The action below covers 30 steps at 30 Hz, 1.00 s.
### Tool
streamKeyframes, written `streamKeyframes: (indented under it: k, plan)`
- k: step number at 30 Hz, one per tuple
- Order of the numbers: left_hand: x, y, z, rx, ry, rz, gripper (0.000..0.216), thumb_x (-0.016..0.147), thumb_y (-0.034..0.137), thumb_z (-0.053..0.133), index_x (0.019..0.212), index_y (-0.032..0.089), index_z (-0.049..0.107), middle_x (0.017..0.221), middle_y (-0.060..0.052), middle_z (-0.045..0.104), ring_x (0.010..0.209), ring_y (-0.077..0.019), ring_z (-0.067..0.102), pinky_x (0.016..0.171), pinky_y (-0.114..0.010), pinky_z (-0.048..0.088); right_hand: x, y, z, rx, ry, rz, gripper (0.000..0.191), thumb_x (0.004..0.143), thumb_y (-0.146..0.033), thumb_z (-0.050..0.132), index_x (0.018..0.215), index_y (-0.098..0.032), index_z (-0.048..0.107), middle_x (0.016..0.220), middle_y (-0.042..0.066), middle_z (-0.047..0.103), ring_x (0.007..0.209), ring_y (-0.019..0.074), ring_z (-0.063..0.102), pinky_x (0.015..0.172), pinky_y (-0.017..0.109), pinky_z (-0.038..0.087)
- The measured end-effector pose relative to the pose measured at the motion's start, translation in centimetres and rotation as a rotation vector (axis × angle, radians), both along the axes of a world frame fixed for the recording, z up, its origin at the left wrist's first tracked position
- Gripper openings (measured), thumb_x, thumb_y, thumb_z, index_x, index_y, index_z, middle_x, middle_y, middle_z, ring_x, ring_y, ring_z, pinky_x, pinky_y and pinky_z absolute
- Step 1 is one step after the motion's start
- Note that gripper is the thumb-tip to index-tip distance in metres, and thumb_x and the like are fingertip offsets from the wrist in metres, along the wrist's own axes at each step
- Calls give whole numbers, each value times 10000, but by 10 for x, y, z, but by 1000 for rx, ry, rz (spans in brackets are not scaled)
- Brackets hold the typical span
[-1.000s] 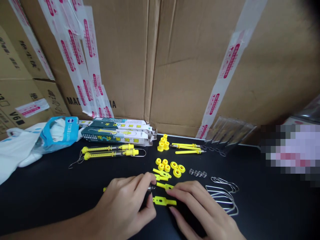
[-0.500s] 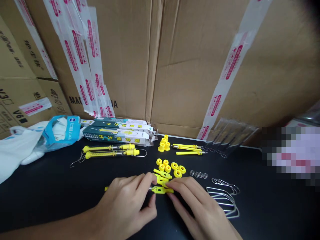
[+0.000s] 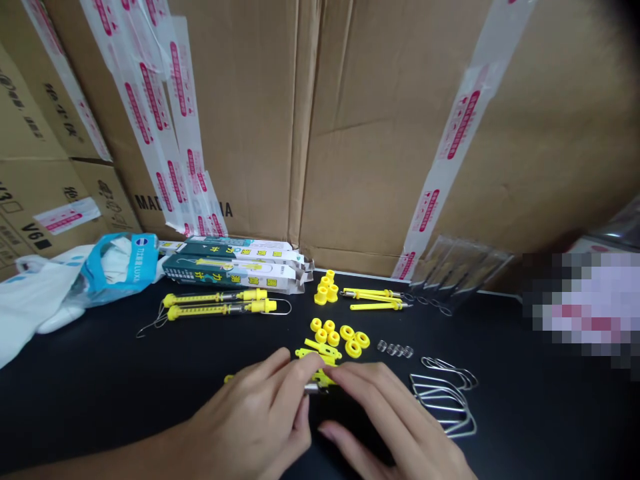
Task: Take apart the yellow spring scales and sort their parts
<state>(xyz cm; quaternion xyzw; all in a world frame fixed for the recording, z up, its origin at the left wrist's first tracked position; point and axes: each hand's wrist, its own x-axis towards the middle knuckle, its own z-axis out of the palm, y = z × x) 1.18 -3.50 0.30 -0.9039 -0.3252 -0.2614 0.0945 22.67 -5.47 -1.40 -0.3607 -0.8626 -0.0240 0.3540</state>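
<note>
My left hand (image 3: pixel 260 413) is closed around a thin yellow rod (image 3: pixel 229 378) with a metal spring (image 3: pixel 316 387) at its end; the rod's middle is hidden by my fingers. Close on the right, my right hand (image 3: pixel 395 420) has its thumb apart from its fingers. Its fingertips rest at a small pile of flat yellow slotted pieces (image 3: pixel 323 349), partly covered by both hands. Beyond them lie small yellow caps (image 3: pixel 321 335) and yellow rings (image 3: pixel 353 348). Small clear coils (image 3: pixel 395 349) and bent wire hooks (image 3: pixel 447 403) lie to the right.
Two assembled spring scales (image 3: pixel 217 309) lie left, before printed spring-scale boxes (image 3: pixel 235 270). Yellow stepped caps (image 3: pixel 326 290) and rods with springs (image 3: pixel 375 300) sit behind. Clear tubes (image 3: pixel 453 273) lean on the cardboard wall (image 3: pixel 370 167). A blue tissue pack (image 3: pixel 120 263) stands left.
The spring end now shows beyond my left fingers, where a flat yellow piece was in line with it. My right thumb has moved away from its fingers.
</note>
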Motion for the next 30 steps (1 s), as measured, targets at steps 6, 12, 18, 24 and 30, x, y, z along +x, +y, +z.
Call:
streamKeyframes:
  k: [6, 12, 18, 24, 30]
  plan:
    - [6, -3, 3, -103, -97, -105, 378, 929, 10, 266, 1185, 204, 465, 1036, -32, 744, 919, -144, 741, 736, -200, 597, -3, -5, 2, -120, 155, 136, 326, 957, -122, 608, 1262, -194, 517, 963, 50, 728, 825, 163, 697, 774, 239, 582]
    - [1, 3, -2, -214, -238, -108, 314, 923, 46, 429, 1169, 226, 504, 1025, -6, 698, 934, -140, 699, 875, -222, 551, -3, -11, 4, -351, 490, -34, 115, 971, -232, 599, 1077, -273, 620, 885, -8, 744, 775, 135, 740, 719, 174, 580]
    - [-5, 4, -5, -302, -313, -50, 338, 939, 57, 446, 1178, 283, 527, 1035, 20, 671, 959, -130, 668, 886, -221, 517, -3, -14, 10, -581, 839, -108, 141, 964, -383, 597, 997, -258, 654, 782, 12, 746, 719, 153, 738, 685, 200, 598]
    - [-9, 9, -9, -552, -353, 95, 290, 952, 182, 537, 1200, 333, 544, 993, 62, 682, 884, -114, 687, 823, -192, 520, -1, -11, 16, -672, 935, -142, 149, 960, -414, 596, 985, -273, 637, 795, 2, 721, 753, 153, 714, 717, 203, 577]
    - [-9, 9, -6, -536, -287, 78, 335, 988, 154, 417, 1252, 298, 565, 670, 80, 608, 684, -119, 636, 664, -176, 502, 5, -3, 5, -795, 663, -45, 233, 947, -361, 590, 1167, -304, 642, 943, 16, 697, 856, 161, 689, 724, 210, 570]
